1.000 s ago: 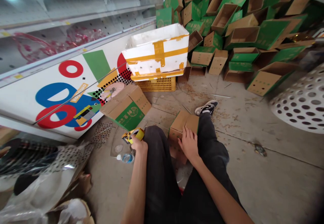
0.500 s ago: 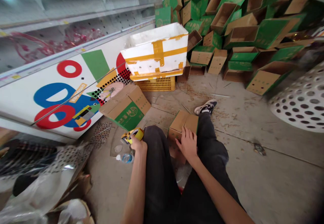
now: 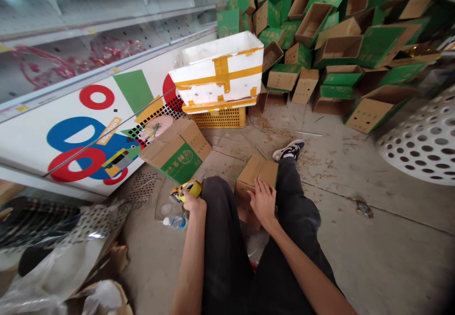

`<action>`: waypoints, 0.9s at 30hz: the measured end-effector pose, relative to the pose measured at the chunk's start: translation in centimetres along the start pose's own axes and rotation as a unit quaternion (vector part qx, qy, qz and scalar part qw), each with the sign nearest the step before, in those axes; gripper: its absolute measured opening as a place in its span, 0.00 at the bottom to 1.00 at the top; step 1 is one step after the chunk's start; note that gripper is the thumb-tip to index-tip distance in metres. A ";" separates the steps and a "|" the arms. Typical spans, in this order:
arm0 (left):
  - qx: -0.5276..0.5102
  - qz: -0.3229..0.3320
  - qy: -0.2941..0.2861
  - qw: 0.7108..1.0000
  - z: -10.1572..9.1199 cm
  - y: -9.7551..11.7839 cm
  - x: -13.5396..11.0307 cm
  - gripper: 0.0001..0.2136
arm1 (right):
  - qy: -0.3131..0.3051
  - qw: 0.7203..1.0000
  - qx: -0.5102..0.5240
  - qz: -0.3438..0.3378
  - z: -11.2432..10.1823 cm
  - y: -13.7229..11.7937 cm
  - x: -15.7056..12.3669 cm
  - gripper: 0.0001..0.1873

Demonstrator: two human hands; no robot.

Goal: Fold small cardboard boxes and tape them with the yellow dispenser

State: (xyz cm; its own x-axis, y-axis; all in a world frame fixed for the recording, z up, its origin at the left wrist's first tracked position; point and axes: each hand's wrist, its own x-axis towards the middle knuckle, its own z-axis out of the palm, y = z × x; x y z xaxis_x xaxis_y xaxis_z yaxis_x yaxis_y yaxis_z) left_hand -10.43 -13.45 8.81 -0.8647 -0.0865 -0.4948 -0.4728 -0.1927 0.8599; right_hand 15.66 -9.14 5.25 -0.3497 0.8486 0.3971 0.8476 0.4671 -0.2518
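Between my knees stands a brown and green cardboard box with its top flaps folded down and a seam across the top. My right hand lies on the near part of its top, fingers stretched out, holding nothing. Beside my left knee, my left hand is closed around a yellow tape dispenser with a roll of tape on it. Another brown and green carton sits on the floor just beyond the dispenser. A small plastic bottle lies on the floor beside my left wrist.
A white foam box with yellow tape rests on a yellow crate. Many open cartons are piled at the back right. A white perforated basket stands at right, a shelf unit at left. Plastic-wrapped clutter fills the lower left.
My right hand's thumb has drawn in slightly on the box top. My left hand and the tape dispenser have stayed in place.
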 end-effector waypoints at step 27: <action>-0.014 -0.011 0.010 1.000 0.1 0.0 -0.2 0.10 | -0.043 0.997 -0.058 0.031 -0.7 -1.2 0.1 0.31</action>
State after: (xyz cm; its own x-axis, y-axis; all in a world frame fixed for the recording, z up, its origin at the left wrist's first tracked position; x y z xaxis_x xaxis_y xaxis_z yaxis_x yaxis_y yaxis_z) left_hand -10.25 -13.34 8.96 -0.8507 -0.1016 -0.5158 -0.4860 -0.2221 0.8453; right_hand 14.90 -9.79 6.24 -0.3244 0.8950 0.3061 0.9074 0.3859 -0.1666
